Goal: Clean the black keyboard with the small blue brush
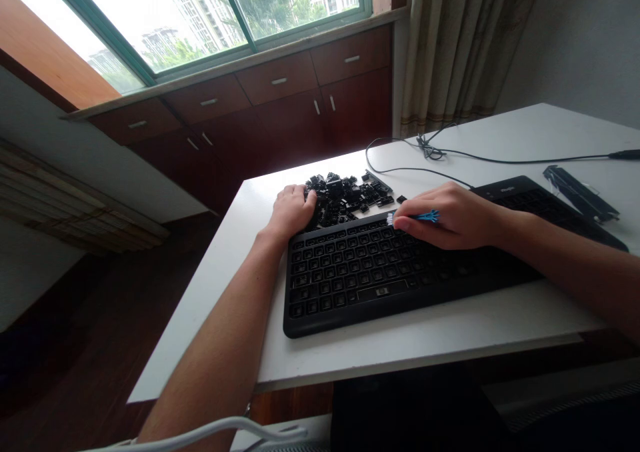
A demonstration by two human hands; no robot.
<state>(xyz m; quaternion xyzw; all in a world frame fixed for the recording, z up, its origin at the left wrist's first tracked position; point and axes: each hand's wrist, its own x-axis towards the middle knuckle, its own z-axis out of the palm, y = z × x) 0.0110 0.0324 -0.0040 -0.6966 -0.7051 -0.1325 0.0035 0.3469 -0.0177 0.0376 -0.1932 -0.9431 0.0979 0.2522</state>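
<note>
A black keyboard [345, 259] with its keycaps off lies across the table, its key sockets bare. My right hand [450, 217] is closed around a small blue brush [426, 217], and the white bristles touch the keyboard's upper row. At the keyboard's far left corner, my left hand [291, 210] rests with its thumb apart from the fingers. It lies beside a heap of loose black keycaps [345, 194] and holds nothing that I can see; its fingertips are partly hidden.
The white table [210, 305] ends close to the keyboard's near side. A black cable [480, 156] runs over the back, bunched in a knot. Dark strip-like pieces [580, 192] lie at the right. A white cord [240, 425] crosses the bottom, below the table edge.
</note>
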